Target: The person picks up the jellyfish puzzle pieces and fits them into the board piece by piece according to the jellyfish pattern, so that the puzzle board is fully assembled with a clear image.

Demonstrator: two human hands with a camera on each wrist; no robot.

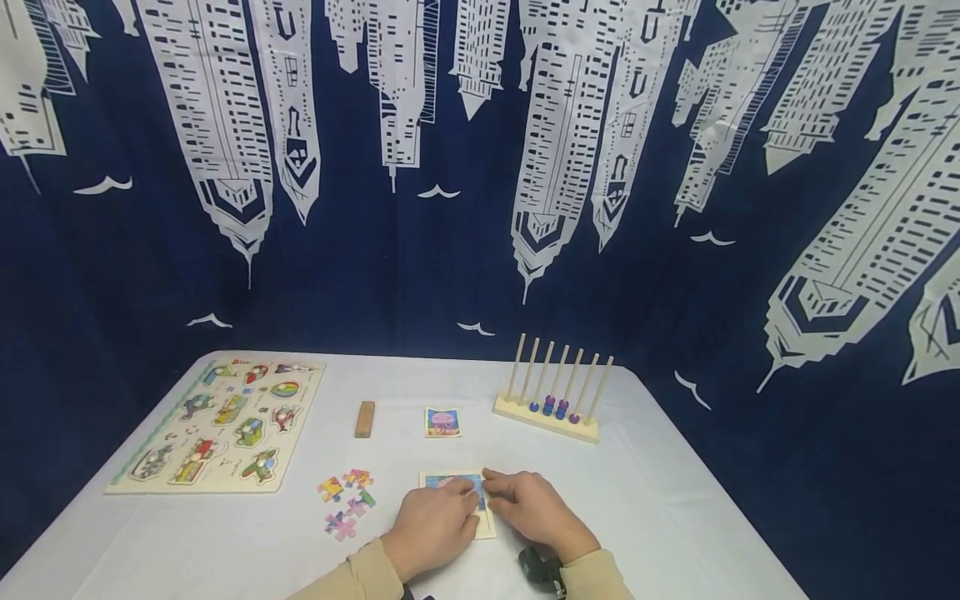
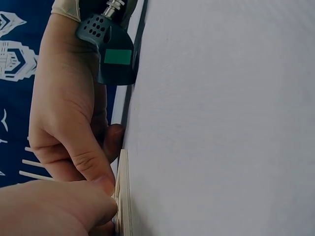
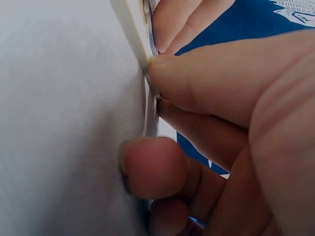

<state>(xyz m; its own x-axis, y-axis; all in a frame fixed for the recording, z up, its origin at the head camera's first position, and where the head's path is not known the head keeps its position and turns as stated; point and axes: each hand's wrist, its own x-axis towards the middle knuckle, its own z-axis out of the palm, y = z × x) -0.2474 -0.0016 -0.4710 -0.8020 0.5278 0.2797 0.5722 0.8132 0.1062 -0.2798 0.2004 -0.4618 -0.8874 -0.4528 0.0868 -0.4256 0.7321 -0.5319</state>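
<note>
A small jigsaw puzzle in a pale wooden tray [image 1: 487, 525] lies near the front of the white table, with a blue picture area [image 1: 431, 480] partly showing. My left hand [image 1: 433, 525] rests over the puzzle, its fingers pressing on the picture and its thumb on the tray's near part. At the tray's right edge, my right hand [image 1: 536, 510] grips the rim between thumb and forefinger. The right wrist view shows the right thumb [image 3: 182, 78] against the tray's edge [image 3: 133, 34]. Much of the picture is hidden beneath the left hand.
Several loose jigsaw pieces [image 1: 345, 527] lie left of the tray. Behind it are a small picture card [image 1: 442, 422] and a wooden block [image 1: 364, 419]. A large peg puzzle board [image 1: 168, 429] lies at left; a bead rack [image 1: 547, 418] with upright pegs stands at back right.
</note>
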